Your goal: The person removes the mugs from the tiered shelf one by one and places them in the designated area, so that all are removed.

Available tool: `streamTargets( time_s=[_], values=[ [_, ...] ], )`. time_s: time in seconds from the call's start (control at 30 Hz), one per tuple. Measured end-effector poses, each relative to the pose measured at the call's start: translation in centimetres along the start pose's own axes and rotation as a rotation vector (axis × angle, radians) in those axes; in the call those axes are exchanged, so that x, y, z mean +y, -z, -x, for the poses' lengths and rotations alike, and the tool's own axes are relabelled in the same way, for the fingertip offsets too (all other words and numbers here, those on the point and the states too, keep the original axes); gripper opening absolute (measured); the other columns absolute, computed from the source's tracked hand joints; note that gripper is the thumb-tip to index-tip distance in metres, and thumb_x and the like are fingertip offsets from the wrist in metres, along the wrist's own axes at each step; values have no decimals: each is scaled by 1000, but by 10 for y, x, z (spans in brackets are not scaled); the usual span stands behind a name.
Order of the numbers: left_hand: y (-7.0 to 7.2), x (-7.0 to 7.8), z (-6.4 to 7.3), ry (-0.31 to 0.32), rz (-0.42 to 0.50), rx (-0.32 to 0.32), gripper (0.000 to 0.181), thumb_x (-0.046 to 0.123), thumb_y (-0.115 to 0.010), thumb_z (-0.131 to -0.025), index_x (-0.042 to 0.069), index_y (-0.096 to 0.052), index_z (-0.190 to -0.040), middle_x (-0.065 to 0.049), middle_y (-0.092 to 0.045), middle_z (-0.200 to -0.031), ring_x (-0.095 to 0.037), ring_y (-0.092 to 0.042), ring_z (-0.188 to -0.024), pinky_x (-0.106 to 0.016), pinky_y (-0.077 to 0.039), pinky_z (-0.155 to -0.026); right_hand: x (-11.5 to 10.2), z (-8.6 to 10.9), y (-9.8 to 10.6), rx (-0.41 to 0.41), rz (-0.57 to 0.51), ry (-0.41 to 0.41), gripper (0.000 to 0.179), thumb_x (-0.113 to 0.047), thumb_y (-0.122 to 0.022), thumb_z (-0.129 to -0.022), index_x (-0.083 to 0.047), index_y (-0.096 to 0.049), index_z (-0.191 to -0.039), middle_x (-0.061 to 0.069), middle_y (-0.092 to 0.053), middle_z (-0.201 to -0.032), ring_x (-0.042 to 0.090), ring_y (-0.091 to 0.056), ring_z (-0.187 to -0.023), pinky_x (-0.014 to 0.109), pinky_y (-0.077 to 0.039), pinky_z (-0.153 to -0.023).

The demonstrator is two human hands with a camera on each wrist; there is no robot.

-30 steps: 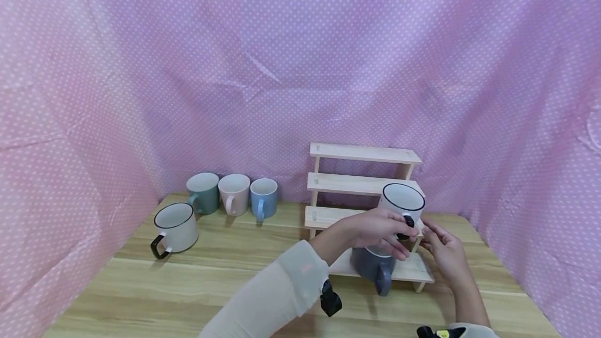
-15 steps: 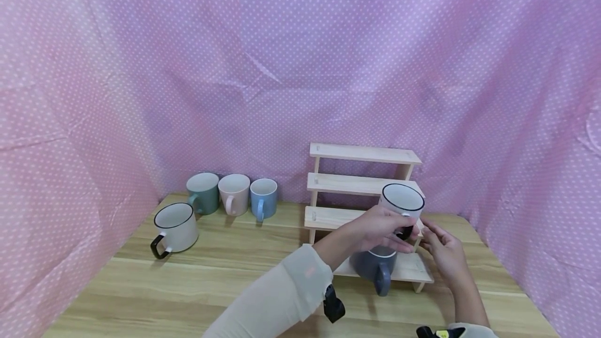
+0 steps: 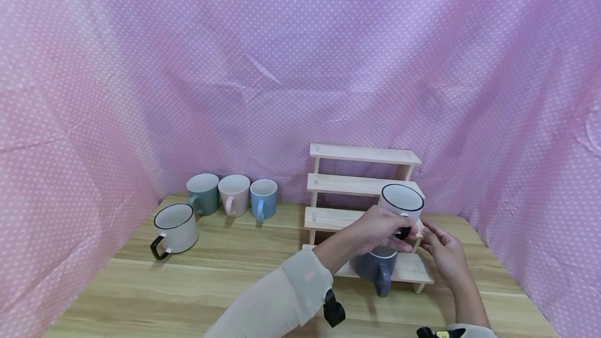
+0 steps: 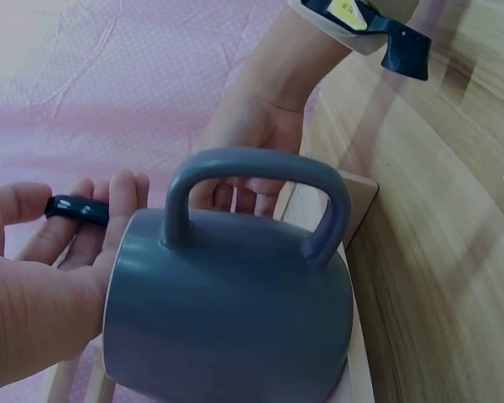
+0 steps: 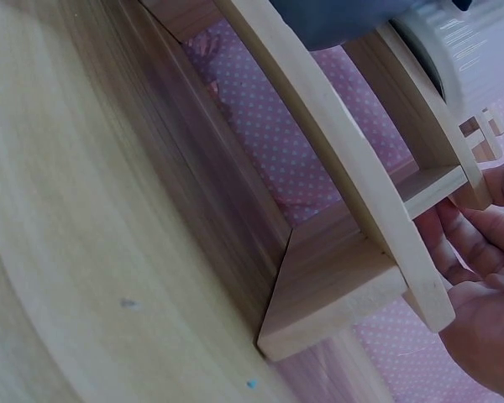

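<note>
My left hand (image 3: 382,228) pinches the black handle (image 4: 77,208) of a white mug (image 3: 400,203) with a dark rim, upright at the right end of a step of the wooden tiered shelf (image 3: 331,217). Below it, a dark blue-grey mug (image 3: 373,267) stands on the lowest step, its handle facing the front; it fills much of the left wrist view. At the shelf's right side, my right hand (image 3: 446,254) grips the end of a step, its thumb and fingers (image 5: 466,243) around the wood in the right wrist view.
A green mug (image 3: 203,194), a pink mug (image 3: 235,195) and a blue mug (image 3: 264,200) stand in a row at the back left of the wooden table (image 3: 141,296). Before them is another white mug (image 3: 177,229) with a black handle. A dotted pink cloth (image 3: 300,67) hangs behind.
The fingers of my left hand have drawn in closer around the black handle, and the wrist has shifted slightly right. The white mug and my right hand have hardly moved.
</note>
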State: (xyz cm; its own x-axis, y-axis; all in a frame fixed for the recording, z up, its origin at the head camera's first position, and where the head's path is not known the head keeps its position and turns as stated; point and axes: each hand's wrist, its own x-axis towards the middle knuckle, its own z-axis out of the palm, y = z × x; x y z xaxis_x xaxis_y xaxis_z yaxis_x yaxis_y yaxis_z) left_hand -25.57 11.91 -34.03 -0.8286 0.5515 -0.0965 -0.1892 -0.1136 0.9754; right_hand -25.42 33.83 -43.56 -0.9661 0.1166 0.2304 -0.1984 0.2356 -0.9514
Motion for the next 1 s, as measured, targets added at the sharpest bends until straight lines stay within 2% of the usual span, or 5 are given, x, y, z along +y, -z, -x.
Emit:
streamTargets(
  time_s=[0.07, 0.4, 0.5, 0.77, 1.0],
  values=[
    [-1, 0, 1, -5, -1, 27, 21, 11, -66, -98, -7, -74, -91, -10, -70, -86, -25, -71, -76, -33, -64, -68, 0, 0, 0, -4, -17, 0, 57, -24, -50, -110, 14, -36, -150, -26, -62, -112, 0, -67, -94, 16, -56, -87],
    [0, 0, 6, -53, -12, 65, 24, 10, -66, -96, -12, -74, -92, -7, -68, -78, -19, -66, -66, -30, -63, -64, 4, -2, 0, 0, -57, -11, 59, -23, -52, -109, 13, -33, -151, -28, -64, -107, 2, -69, -92, 16, -57, -86],
    [2, 1, 7, -61, -25, 60, 25, 11, -66, -97, -13, -73, -95, -7, -69, -79, -19, -67, -66, -31, -63, -64, 3, -3, 0, -2, -64, -11, 59, -23, -51, -109, 14, -33, -151, -28, -66, -106, 2, -69, -91, 16, -56, -86],
    [8, 10, 10, -85, -27, 28, 28, 16, -65, -100, -9, -74, -92, -9, -72, -83, -19, -68, -65, -31, -64, -67, 3, -1, 0, -15, -53, 25, 60, -27, -51, -109, 15, -35, -150, -25, -66, -107, 2, -68, -93, 16, -56, -86],
    [20, 21, 14, -101, -45, -10, 25, 16, -67, -98, -5, -75, -89, -8, -73, -85, -27, -74, -76, -32, -64, -70, 5, -1, -1, -8, -73, 34, 59, -25, -52, -109, 16, -37, -148, -21, -68, -106, 4, -69, -92, 17, -57, -85]
  ],
)
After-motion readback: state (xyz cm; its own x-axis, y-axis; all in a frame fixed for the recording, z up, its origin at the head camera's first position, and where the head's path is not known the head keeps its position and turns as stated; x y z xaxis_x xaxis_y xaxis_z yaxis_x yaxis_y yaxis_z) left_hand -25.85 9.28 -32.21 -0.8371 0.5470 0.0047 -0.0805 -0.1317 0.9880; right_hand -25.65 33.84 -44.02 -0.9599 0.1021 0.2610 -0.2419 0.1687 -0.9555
